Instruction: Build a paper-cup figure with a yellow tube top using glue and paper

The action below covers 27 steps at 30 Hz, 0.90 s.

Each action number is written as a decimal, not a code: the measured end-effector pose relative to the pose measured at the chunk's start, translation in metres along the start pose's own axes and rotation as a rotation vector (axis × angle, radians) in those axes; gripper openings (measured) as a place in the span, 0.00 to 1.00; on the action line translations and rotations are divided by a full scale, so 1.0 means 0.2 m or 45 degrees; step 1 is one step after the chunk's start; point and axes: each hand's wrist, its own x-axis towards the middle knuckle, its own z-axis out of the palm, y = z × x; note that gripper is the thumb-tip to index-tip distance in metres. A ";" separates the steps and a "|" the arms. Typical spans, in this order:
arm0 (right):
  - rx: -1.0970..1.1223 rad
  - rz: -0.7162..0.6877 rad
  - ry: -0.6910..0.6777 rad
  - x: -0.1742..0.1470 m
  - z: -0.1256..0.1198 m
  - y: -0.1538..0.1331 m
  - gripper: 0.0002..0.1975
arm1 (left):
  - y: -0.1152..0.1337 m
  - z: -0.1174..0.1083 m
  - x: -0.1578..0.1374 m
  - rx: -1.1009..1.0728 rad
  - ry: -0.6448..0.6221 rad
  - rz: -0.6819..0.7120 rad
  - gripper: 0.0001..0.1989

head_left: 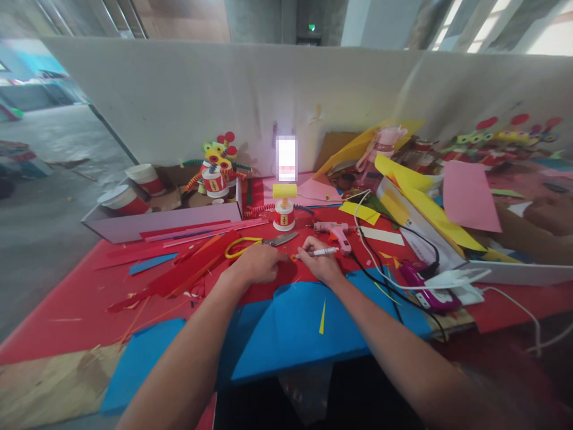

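My right hand grips a white marker, its tip pointing left toward a small orange scrap on the red table covering. My left hand rests on the table just left of it, fingers curled down; what they hold or press is too small to make out. Scissors with yellow handles lie beyond my left hand, blades partly open. Behind both hands stands a red-and-white paper cup figure with a yellow paper roll on top and coiled paper arms. A pink glue gun lies past my right hand.
Left, a white box holds paper cups and finished cup figures. Red paper strips lie before it. Right are a purple power strip, cables and a box of coloured paper. Blue paper covers the near edge.
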 end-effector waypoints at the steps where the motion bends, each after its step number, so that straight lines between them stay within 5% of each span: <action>1: 0.002 0.000 -0.010 0.00 0.00 0.00 0.10 | 0.00 0.00 0.00 0.004 0.000 -0.001 0.22; 27: 0.018 -0.004 -0.030 0.01 0.00 0.02 0.10 | 0.00 0.00 0.00 -0.051 0.017 -0.004 0.23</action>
